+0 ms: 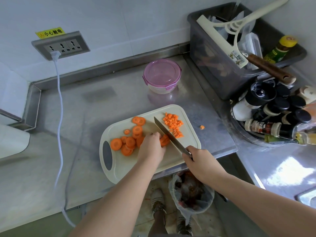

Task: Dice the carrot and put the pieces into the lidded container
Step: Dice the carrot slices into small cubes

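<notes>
Fingers of my left hand are curled down on a small stack of carrot slices and press it onto the one cream cutting board. My right hand is closed firmly around the handle of the one knife. Its blade lies against the right side of that stack, with the tip pointing away from me. To the left of my left hand I count about eleven loose carrot rounds; some overlap, so the number is not exact. To the right of the blade is one pile of carrot cubes, too many and too small for me to count. One stray piece lies off the board on the steel counter. The one lidded container, round with a pink lid clipped on, stands behind the board, well apart from it. On the wall, one socket plate has three outlets and one white plug.
</notes>
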The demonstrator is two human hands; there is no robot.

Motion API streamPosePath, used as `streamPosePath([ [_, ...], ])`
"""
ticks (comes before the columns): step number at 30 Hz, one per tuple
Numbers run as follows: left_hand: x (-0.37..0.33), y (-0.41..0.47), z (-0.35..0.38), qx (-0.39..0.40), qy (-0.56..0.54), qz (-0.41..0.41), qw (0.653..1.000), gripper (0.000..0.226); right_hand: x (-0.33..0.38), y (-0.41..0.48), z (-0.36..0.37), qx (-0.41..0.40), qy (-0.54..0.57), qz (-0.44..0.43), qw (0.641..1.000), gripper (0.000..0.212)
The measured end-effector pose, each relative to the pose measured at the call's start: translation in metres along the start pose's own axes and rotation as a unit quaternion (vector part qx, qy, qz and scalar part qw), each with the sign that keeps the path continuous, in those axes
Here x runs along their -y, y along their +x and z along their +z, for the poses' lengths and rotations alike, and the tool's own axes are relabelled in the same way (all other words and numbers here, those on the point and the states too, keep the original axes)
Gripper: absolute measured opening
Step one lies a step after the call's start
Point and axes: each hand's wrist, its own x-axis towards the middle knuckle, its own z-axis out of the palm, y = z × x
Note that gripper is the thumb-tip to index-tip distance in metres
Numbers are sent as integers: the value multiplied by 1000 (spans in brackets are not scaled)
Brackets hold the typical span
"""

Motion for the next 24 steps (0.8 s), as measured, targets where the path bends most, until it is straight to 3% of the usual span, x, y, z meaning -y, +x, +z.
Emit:
streamPosePath([
  [7, -3, -6, 4, -18, 15, 4, 1000, 31, 2, 0, 7, 18, -53, -9, 998, 29],
  [13, -3, -5, 3, -18, -11, -5, 1000, 31, -2, 3, 5, 2, -23, -22, 1000, 24],
  [19, 2, -14, -3, -32, 25, 16, 999, 48, -5, -5, 0, -40, -1, -47, 998, 19],
  [24, 4, -18, -4, -92, 27, 96, 991, 26, -5, -10, 2, -36, -43, -61, 997, 23],
])
